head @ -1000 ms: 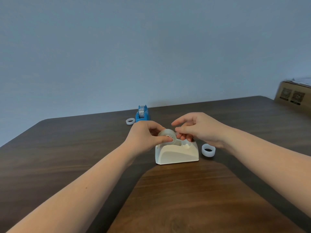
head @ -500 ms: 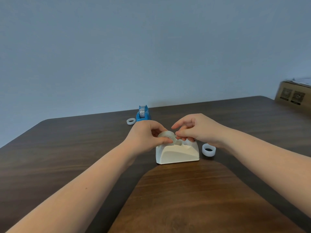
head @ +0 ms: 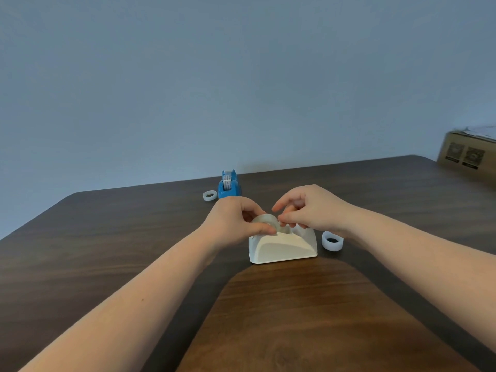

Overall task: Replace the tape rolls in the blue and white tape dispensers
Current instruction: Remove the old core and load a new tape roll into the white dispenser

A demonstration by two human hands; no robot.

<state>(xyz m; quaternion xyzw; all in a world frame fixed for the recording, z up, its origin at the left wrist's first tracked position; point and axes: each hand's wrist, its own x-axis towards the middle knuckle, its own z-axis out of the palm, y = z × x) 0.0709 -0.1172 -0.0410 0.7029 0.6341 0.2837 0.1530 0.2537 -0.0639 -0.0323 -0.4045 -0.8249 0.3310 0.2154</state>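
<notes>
The white tape dispenser (head: 283,248) stands at the table's middle. A clear tape roll (head: 265,220) sits in its top slot, pinched by my left hand (head: 236,220) from the left side. My right hand (head: 311,208) reaches in from the right, its thumb and fingertips closed at the roll's right edge. The blue tape dispenser (head: 228,185) stands farther back with a roll in it. A small white ring (head: 209,196) lies just left of it. Another white ring with a dark centre (head: 332,240) lies right of the white dispenser.
The dark wooden table (head: 107,251) has its far edge close behind the blue dispenser, against a plain wall. A cardboard box (head: 468,154) sits at the far right corner.
The clear roll has sunk lower into the white dispenser's slot. Both hands have stayed on it, with my right fingers working at the roll's right edge.
</notes>
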